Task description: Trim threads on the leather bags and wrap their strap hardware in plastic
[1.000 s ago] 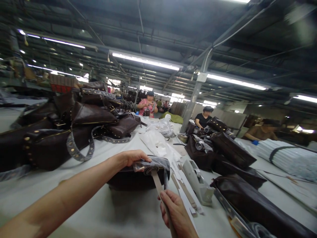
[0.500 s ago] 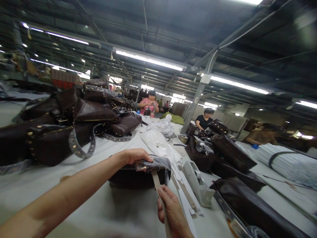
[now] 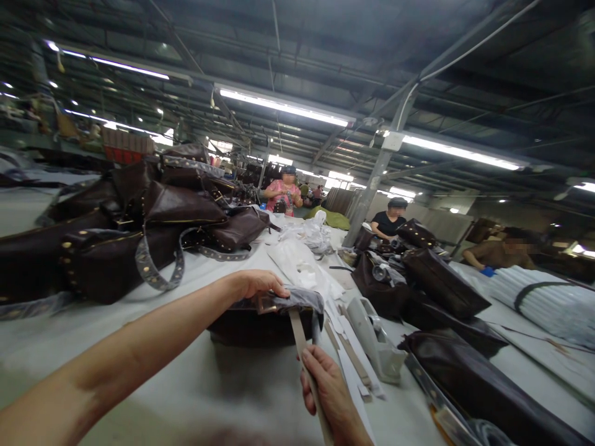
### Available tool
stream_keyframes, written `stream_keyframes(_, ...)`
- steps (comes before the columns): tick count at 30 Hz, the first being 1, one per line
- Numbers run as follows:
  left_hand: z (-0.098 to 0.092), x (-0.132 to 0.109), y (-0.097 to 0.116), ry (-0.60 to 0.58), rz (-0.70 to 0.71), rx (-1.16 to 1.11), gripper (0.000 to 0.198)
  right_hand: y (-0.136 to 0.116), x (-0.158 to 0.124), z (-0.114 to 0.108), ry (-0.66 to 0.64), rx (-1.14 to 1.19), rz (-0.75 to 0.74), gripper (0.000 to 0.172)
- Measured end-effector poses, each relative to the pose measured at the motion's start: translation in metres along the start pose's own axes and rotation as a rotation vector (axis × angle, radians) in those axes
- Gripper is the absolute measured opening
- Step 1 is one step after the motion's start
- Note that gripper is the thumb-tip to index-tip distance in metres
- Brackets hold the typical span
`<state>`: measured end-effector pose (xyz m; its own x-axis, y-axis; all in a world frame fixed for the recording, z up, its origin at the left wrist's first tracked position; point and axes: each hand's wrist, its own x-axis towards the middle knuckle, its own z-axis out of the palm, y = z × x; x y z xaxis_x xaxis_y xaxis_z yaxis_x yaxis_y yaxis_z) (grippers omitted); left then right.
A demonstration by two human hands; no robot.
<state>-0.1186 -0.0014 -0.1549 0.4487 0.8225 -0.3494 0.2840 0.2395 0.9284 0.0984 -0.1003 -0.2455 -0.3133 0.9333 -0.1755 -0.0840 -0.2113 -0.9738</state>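
Note:
In front of me a dark brown leather bag [image 3: 255, 328] rests on the pale table cover. A strap wrapped in clear plastic [image 3: 304, 298], with a metal buckle at its near end, lies over its top. My left hand [image 3: 263, 285] reaches across and is closed on this wrapped strap by the buckle. Below it, my right hand [image 3: 328, 378] pinches a long flat beige strip [image 3: 299, 331] between thumb and fingers. The strip's upper end meets the wrapped strap beside the buckle; whether it is tucked under or inside, I cannot tell.
A heap of brown bags [image 3: 181, 204] rises at the left. To the right are a grey tape dispenser [image 3: 377, 341], loose strips [image 3: 351, 359] and more brown bags [image 3: 446, 285]. Crumpled white plastic [image 3: 302, 238] lies ahead. Co-workers [image 3: 284, 191] sit farther off, beyond the table.
The whole view has shifted slightly to the right. Both hands keep their holds on the wrapped strap and the beige strip, with little movement between them.

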Motion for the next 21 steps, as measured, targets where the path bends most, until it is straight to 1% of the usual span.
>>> stream_keyframes(3,0.000,0.001,0.001,0.048,-0.070,-0.052,0.018,-0.002,0.000,-0.001,0.008,-0.026,0.005,0.059)
stream_keyframes(4,-0.001,0.001,0.002,0.047,-0.084,-0.060,0.019,-0.003,0.001,-0.001,0.008,-0.030,0.007,0.058)
stream_keyframes(8,-0.002,0.004,0.002,0.045,-0.104,-0.086,0.018,-0.007,0.004,-0.001,0.014,-0.059,0.004,0.055)
stream_keyframes(13,-0.002,0.006,0.000,0.050,-0.096,-0.090,0.018,-0.008,0.007,0.001,0.022,-0.082,-0.003,0.054)
stream_keyframes(16,-0.001,0.008,-0.002,0.065,-0.087,-0.099,0.020,-0.010,0.017,0.008,0.024,-0.071,-0.030,0.055)
stream_keyframes(21,0.000,0.009,-0.003,0.065,-0.068,-0.098,0.023,-0.017,0.041,0.031,0.070,0.020,-0.114,0.057)
